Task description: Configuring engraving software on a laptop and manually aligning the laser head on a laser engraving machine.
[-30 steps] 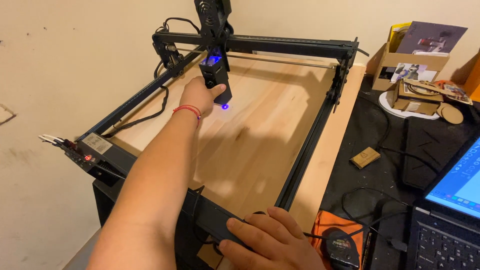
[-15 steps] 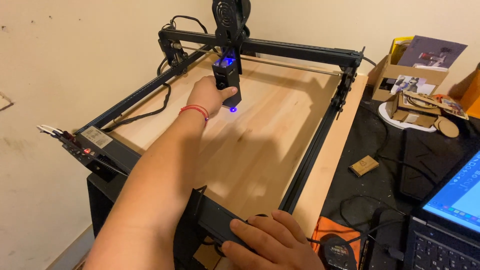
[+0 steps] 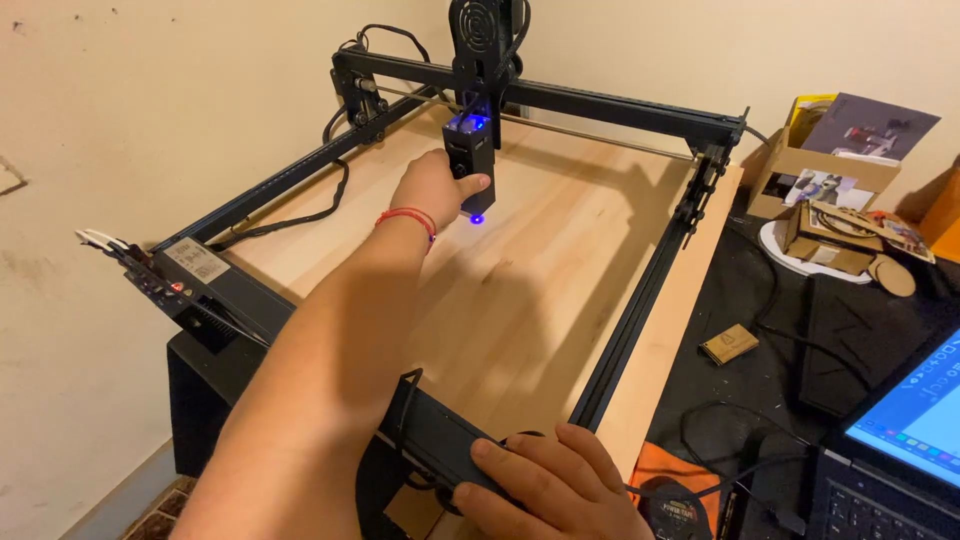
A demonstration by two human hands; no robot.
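Note:
A black laser engraver frame stands on a light wooden board. My left hand, with a red string on the wrist, is stretched out and grips the black laser head from its left side. A blue dot glows on the wood right under the head. The laser head hangs from the far crossbar. My right hand rests on the near black bar of the frame, fingers curled over it.
A control box with wires sits at the frame's left corner. A black table to the right carries a small wooden block, cables, cardboard pieces, a box with papers and an open laptop. A wall stands close on the left.
The view has shifted slightly, so the frame sits lower and to the right in the picture. My left hand stays on the laser head and my right hand stays on the near bar.

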